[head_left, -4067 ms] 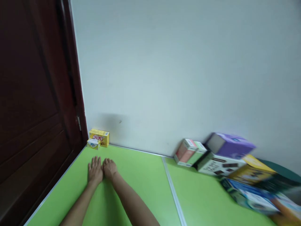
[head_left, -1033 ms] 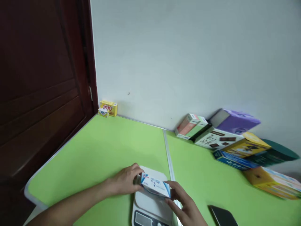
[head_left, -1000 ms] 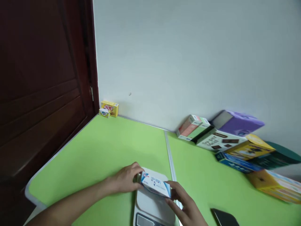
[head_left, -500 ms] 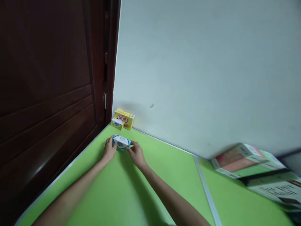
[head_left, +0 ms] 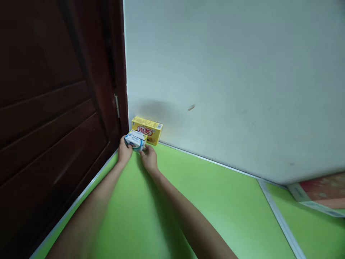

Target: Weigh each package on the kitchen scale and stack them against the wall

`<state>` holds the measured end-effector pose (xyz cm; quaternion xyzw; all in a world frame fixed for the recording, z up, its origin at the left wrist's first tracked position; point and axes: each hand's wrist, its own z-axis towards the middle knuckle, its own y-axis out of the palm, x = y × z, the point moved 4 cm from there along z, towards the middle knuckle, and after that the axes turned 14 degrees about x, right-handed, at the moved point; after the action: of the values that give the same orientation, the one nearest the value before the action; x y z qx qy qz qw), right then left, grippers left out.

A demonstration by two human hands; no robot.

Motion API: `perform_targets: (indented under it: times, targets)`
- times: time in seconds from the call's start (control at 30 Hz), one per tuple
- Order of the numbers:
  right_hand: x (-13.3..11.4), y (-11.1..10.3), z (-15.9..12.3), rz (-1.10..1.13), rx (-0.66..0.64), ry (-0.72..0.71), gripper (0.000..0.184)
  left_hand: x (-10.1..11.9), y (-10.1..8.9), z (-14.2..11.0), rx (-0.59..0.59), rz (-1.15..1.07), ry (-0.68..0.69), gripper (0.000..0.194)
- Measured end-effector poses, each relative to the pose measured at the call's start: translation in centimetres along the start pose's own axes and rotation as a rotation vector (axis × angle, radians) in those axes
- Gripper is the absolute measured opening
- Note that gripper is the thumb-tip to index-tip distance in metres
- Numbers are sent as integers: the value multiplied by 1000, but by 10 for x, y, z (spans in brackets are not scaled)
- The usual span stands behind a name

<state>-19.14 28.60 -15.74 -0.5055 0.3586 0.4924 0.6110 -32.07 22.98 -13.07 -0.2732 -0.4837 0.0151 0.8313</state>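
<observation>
A small white and blue box (head_left: pixel 134 142) is gripped at its two ends by my hands. My left hand (head_left: pixel 124 150) closes on its left end, and my right hand (head_left: pixel 149 157) pinches its right end. Just behind it, a small white and yellow box (head_left: pixel 139 134) shows only its top and right edge. Farther back, a larger yellow carton (head_left: pixel 155 135) with red lettering in an oval stands against the wall. Whether the blue box touches the white and yellow one, I cannot tell.
A dark brown wooden door (head_left: pixel 54 144) with a metal hinge (head_left: pixel 116 105) rises on the left. The pale wall (head_left: pixel 215 90) runs behind the green surface (head_left: pixel 210 201), which a grey strip (head_left: pixel 280 217) crosses. At the right edge lies a blurred reddish box (head_left: pixel 327 189).
Both hands have carried the blue box forward, up against or just in front of the small yellow box, partly covering it. The view has shifted left and closer, cutting off the boxes at right.
</observation>
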Motion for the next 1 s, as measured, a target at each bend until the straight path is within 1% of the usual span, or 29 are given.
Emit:
perform_targets:
  times: [0.07,0.17,0.27,0.47,0.53,0.57,0.63,0.73,0.87,1.0]
  targets:
    - [1,1,3,-15,5,6,42,0,2,2,7,14,-6,51]
    - [0,1,3,-31,8,3,38,-1,2,2,2,31,-3,49]
    - [-3,-1,2,-44,8,-5,35,-3,2,3,-18,46,-1,51]
    - [-6,-2,0,-74,4,-9,35,-8,5,5,-47,49,-6,55]
    - [-5,-2,-1,-73,9,-15,40,-8,5,5,-45,52,-3,55]
    - [-3,-3,-1,-59,23,-10,45,-8,5,4,-42,54,-2,55]
    - [1,-5,-1,11,73,28,60,-6,5,4,-34,61,-1,54]
    - [8,-8,1,158,122,150,77,-5,4,3,-24,68,-1,53]
    - [7,-7,4,241,92,295,81,-5,4,4,-20,70,-4,53]
    - [-2,-9,4,252,66,337,81,-5,5,4,-19,61,0,53]
